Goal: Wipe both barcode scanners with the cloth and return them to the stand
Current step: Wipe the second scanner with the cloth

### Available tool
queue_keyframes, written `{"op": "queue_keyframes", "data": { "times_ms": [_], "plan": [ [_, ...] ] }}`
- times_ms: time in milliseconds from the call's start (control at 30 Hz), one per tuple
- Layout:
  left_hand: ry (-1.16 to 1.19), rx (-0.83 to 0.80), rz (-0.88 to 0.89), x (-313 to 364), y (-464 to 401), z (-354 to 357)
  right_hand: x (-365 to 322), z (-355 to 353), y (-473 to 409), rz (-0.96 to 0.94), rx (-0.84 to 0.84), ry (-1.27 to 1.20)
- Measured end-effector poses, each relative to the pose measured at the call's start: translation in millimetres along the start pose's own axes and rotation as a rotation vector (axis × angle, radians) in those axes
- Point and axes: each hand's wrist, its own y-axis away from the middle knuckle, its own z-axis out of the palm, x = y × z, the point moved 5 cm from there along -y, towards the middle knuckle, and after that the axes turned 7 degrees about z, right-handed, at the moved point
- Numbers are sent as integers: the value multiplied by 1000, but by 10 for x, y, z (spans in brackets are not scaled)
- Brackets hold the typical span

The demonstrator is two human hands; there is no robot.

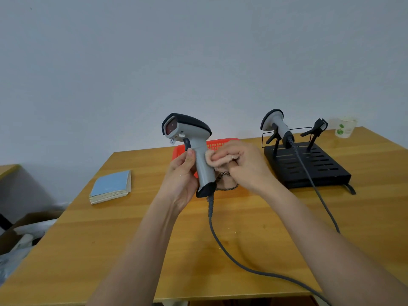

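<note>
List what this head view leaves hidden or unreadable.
- Red basket: mostly hidden behind the held scanner and both hands.
- Cloth: largely covered by the right hand.
- Paper cup print: too small to read.
- Scanner cable: its end is cut off by the bottom edge.

A plain pale wall (198, 51) rises behind a wooden table (110, 250) under soft light.
</note>
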Motion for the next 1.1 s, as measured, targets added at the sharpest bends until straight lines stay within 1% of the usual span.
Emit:
{"op": "queue_keyframes", "data": {
  "times_ms": [33, 133, 167, 300, 433, 500, 567, 633, 667, 733, 900, 933, 1033, 1100],
  "plan": [
    [14, 13, -2, 3, 4, -11, -7, -22, 7, -3, 17, -12],
    [22, 9, -14, 7, 12, 25, -16, -99, -54, -40, 147, 20],
    [14, 1, -18, -2, 14, 35, -34, -98, -76, -57, 158, 25],
    [6, -12, -16, -10, -2, 86, -92, -3, -46, -82, 112, 36],
    [9, 5, -10, 11, 12, 45, -92, 36, 18, -68, -16, 106],
    [-1, -2, -14, 1, 15, 17, -98, 17, 27, -82, 16, 116],
    [-30, -17, -18, -15, 12, 24, -136, -35, 3, -106, 124, 72],
    [-52, -29, -25, -32, 20, 44, -188, -43, -39, -157, 211, 112],
    [-61, -41, -24, -38, 22, 55, -200, -18, -59, -174, 217, 156],
    [-74, -52, -10, -31, 25, 72, -191, 56, -69, -192, 172, 224],
    [-10, -110, 26, 4, 59, 117, -96, 46, -22, -209, 29, 215],
    [-8, -114, 29, 14, 58, 118, -105, 28, -4, -213, 40, 207],
    [-8, -147, 47, 16, 36, 144, -195, -56, -7, -235, 163, 132],
    [-47, -135, 55, 7, 29, 152, -239, -38, -49, -252, 191, 159]
  ]
}}
